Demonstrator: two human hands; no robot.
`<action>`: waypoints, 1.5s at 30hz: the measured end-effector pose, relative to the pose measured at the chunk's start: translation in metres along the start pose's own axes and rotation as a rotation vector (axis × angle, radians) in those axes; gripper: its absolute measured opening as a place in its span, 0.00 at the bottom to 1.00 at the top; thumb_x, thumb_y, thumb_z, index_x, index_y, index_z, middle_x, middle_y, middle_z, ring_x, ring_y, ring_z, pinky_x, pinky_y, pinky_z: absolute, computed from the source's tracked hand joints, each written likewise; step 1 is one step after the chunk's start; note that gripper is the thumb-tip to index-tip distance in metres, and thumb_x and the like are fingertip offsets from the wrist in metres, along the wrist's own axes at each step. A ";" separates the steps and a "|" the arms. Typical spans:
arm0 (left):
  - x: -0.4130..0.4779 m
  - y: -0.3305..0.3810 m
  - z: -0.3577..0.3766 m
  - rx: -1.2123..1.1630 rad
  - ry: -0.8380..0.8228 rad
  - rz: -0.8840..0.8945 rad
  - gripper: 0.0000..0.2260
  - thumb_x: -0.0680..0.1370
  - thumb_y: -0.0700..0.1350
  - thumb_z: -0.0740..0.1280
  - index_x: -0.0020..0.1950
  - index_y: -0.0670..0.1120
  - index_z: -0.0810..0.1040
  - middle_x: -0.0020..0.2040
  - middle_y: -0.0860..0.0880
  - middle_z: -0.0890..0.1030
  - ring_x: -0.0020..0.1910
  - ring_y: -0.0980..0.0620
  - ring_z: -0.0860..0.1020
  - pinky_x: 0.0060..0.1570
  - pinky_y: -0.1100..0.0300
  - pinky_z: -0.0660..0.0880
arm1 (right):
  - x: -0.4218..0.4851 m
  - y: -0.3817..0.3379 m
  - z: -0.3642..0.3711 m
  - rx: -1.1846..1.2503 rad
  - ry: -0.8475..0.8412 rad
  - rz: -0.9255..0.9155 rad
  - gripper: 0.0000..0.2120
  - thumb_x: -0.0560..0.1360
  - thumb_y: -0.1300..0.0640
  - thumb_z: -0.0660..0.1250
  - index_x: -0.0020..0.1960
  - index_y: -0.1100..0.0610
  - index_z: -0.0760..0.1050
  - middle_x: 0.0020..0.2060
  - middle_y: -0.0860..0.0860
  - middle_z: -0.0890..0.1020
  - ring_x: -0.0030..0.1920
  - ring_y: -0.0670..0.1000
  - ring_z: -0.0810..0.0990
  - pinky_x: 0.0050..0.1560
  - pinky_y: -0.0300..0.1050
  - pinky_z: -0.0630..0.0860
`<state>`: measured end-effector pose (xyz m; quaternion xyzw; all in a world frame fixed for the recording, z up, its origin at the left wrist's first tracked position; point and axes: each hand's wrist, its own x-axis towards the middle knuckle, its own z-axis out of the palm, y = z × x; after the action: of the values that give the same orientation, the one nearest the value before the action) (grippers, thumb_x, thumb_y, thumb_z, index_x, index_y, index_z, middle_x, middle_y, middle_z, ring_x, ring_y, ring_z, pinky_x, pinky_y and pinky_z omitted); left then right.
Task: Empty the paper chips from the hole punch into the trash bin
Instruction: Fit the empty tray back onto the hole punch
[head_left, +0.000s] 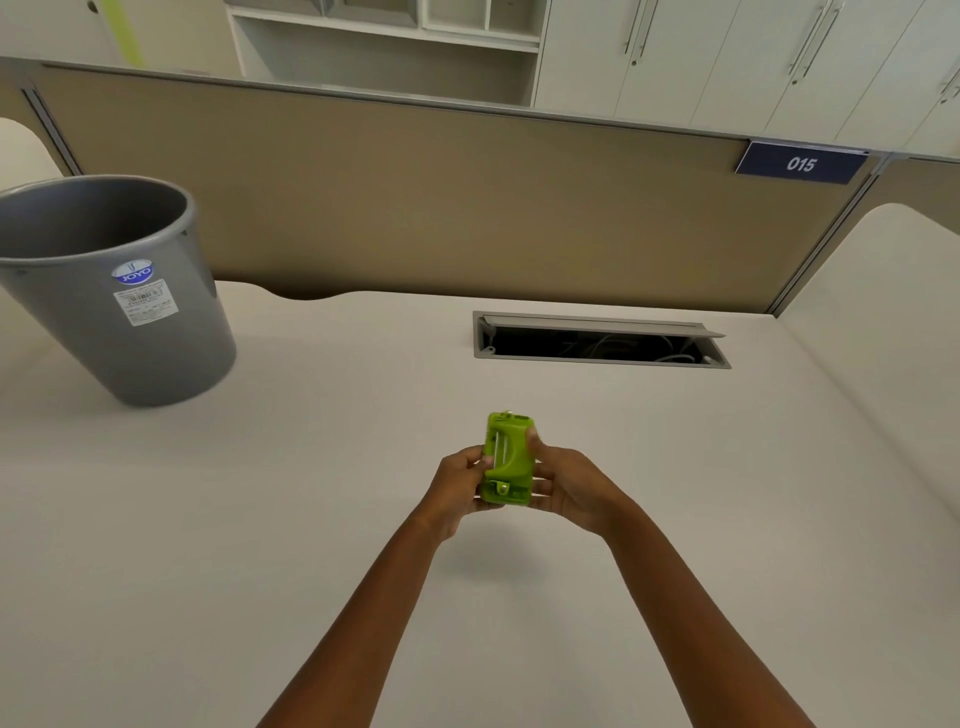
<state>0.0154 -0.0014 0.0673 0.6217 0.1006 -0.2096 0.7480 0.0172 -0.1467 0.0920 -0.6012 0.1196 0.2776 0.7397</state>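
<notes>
Both hands meet over the middle of the desk, closed around a small green hole punch (508, 460). The left hand (457, 493) clasps its left side, thumb pressed on the near face, while the right hand (569, 488) wraps the right side, with a fingertip showing at the upper right edge. The punch is held up off the desk (311, 519), standing on end between the palms, its long axis pointing away from the person; whether its chip tray is open or shut cannot be told. Both bare forearms reach in from the bottom edge. Beyond the hands, a cable hatch (600, 340) is set into the desk surface with its lid raised. Well apart to the left, a grey trash bin (119, 291) stands upright on the desk, carrying a blue label and a white barcode sticker. A tan partition (415, 208) backs the desk, bearing a dark blue plate (801, 164) that reads 015.
</notes>
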 end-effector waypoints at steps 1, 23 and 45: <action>0.000 0.002 0.001 0.026 -0.001 0.017 0.14 0.81 0.40 0.54 0.63 0.39 0.73 0.49 0.42 0.78 0.40 0.51 0.78 0.39 0.60 0.77 | 0.001 0.001 0.001 -0.001 0.008 -0.018 0.17 0.76 0.47 0.61 0.54 0.60 0.77 0.46 0.54 0.84 0.42 0.51 0.85 0.42 0.42 0.82; 0.001 -0.014 0.015 0.132 0.223 0.012 0.11 0.78 0.32 0.60 0.57 0.29 0.76 0.47 0.40 0.77 0.34 0.51 0.77 0.31 0.70 0.77 | 0.010 0.013 -0.005 0.121 0.148 -0.050 0.16 0.75 0.56 0.65 0.56 0.66 0.74 0.45 0.60 0.81 0.42 0.55 0.82 0.47 0.47 0.80; -0.005 -0.037 0.028 -0.002 0.306 0.014 0.10 0.75 0.31 0.63 0.55 0.30 0.77 0.46 0.38 0.79 0.33 0.49 0.78 0.26 0.69 0.77 | 0.005 0.028 -0.022 -0.115 0.257 -0.018 0.12 0.73 0.59 0.68 0.53 0.59 0.69 0.43 0.58 0.80 0.37 0.54 0.80 0.37 0.45 0.78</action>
<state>-0.0077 -0.0326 0.0425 0.6463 0.2095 -0.1071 0.7259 0.0090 -0.1628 0.0611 -0.6741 0.1920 0.1983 0.6851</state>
